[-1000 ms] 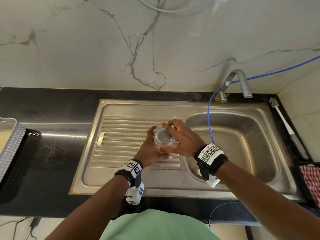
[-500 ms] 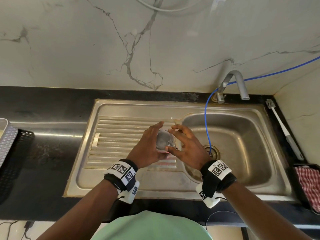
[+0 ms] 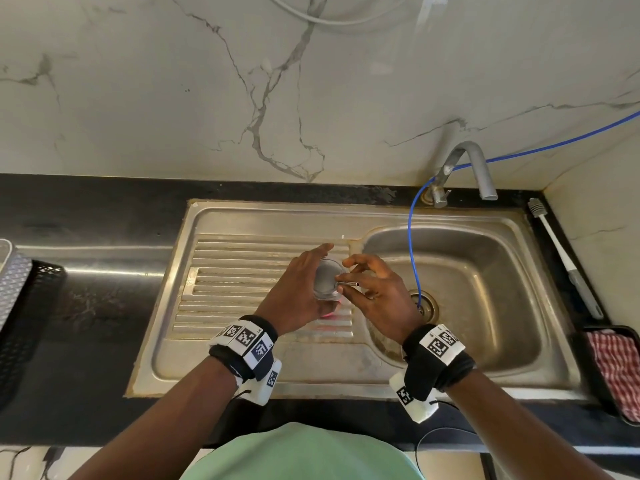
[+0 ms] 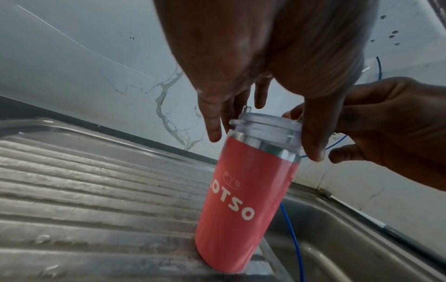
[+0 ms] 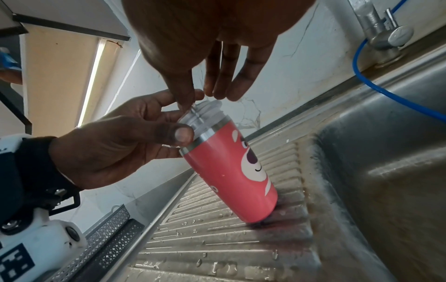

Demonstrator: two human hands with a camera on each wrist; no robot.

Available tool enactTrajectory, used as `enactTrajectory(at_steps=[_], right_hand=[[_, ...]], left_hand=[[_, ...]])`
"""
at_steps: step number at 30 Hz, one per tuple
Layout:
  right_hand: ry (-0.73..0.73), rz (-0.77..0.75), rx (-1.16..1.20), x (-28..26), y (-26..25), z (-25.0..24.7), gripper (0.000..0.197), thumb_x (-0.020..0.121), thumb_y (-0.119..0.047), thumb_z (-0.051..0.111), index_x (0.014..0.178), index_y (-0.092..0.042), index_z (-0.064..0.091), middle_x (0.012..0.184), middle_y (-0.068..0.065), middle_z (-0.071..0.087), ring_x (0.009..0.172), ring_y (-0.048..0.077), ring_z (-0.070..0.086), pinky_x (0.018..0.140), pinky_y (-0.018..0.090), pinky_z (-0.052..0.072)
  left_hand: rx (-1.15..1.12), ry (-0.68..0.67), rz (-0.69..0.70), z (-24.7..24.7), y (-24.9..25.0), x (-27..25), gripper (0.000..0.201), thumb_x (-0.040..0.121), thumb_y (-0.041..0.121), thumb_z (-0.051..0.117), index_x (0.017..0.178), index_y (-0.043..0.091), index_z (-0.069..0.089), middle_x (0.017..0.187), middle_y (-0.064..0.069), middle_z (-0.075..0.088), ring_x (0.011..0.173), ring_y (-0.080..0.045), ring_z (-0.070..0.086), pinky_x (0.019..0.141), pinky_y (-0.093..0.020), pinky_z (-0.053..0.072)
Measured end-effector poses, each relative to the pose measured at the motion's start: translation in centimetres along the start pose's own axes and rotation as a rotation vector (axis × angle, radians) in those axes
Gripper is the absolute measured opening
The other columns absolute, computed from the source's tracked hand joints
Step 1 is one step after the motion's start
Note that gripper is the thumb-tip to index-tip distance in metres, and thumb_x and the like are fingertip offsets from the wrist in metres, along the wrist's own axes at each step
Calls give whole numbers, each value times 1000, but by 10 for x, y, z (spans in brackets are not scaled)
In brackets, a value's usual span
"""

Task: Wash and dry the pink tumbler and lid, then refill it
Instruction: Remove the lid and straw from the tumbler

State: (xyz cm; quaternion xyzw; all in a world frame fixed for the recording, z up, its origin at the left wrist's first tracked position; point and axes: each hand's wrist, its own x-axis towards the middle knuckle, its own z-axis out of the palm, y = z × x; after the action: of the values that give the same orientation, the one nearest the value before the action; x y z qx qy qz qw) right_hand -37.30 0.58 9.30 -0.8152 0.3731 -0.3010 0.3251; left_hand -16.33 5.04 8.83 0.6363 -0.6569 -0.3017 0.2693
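The pink tumbler [image 4: 243, 200] with a bear face [image 5: 251, 162] stands on the sink's ribbed drainboard [image 3: 242, 271], close to the basin edge. A clear lid [image 3: 327, 278] sits on its steel rim. My left hand [image 3: 301, 282] holds the top of the tumbler, its thumb [image 4: 313, 141] against the side of the lid [image 4: 265, 129] and its fingers reaching past the far side. My right hand [image 3: 370, 289] hovers at the lid's right edge and pinches a thin metal straw [image 3: 349, 283] that points into the lid [image 5: 205, 112].
The steel basin [image 3: 485, 271] lies to the right under the tap [image 3: 474, 168], with a blue hose [image 3: 410, 237] hanging to the drain. A bottle brush [image 3: 564, 261] and a red checked cloth [image 3: 620, 368] lie at the right edge. A black mesh basket [image 3: 31, 306] stands far left.
My right hand has come off the top of the lid and drawn back to its right edge. The left hand's fingers have straightened. The tumbler has stayed in place.
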Motion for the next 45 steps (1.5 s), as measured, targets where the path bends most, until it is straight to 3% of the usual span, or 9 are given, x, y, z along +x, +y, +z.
enactTrajectory(at_steps=[4,8,12,17,24,28,33,40,45], right_hand=[[24,9,30,4,-10,-6,16,94,-18,77,109,-22,80,129,-11,58,113,10,63,76,27,57],[63,-50,26,13,-24,-16,17,94,-14,77,110,-19,79,121,-12,62,110,7,63,71,30,58],[104,-109,34,27,-45,-28,15,94,-12,76,108,-13,79,116,-5,66,104,10,67,68,32,59],[147,-153,71,49,-78,-43,15,93,-12,78,108,-14,80,115,-2,69,105,16,69,65,38,59],[125,-306,93,91,-122,-44,14,93,-12,78,107,-11,79,112,2,72,100,16,71,61,38,59],[68,-346,119,110,-139,-24,13,94,-12,78,106,-10,79,110,2,73,97,16,71,60,38,58],[-46,-212,165,100,-135,35,12,96,-16,76,108,-16,79,107,-5,74,96,13,71,65,37,60],[-132,-4,261,93,-127,108,12,96,-22,75,106,-18,80,103,-13,77,96,7,71,71,14,50],[-77,88,388,118,-136,132,13,98,-21,73,108,-16,78,99,-8,77,91,7,73,80,20,57]], left_hand=[[4,22,18,-7,6,-1,105,77,33,96,161,24,35,157,-1,49,141,-18,47,108,-22,32],[-19,56,28,-19,18,1,106,76,38,97,161,27,35,158,0,50,139,-14,49,104,-10,31],[-44,96,31,-41,36,1,109,74,39,98,161,28,35,156,2,53,131,-5,46,109,-25,39],[-53,170,61,-77,56,0,107,72,42,98,159,26,37,153,1,56,133,-15,53,112,-36,45],[-70,300,100,-139,66,-17,112,69,59,88,160,24,33,148,1,62,126,-11,61,105,-27,51],[-50,353,30,-157,54,-33,106,70,53,92,157,20,40,145,1,64,125,-14,62,106,-32,53],[-18,342,-153,-149,10,-72,88,71,45,96,147,22,58,146,2,64,129,-17,61,111,-43,53],[-31,263,-373,-120,-63,-101,78,71,41,98,139,28,62,139,13,64,127,-10,59,112,-39,48],[27,180,-519,-110,-104,-138,76,74,38,97,140,25,62,146,6,60,135,-17,54,115,-36,41]])
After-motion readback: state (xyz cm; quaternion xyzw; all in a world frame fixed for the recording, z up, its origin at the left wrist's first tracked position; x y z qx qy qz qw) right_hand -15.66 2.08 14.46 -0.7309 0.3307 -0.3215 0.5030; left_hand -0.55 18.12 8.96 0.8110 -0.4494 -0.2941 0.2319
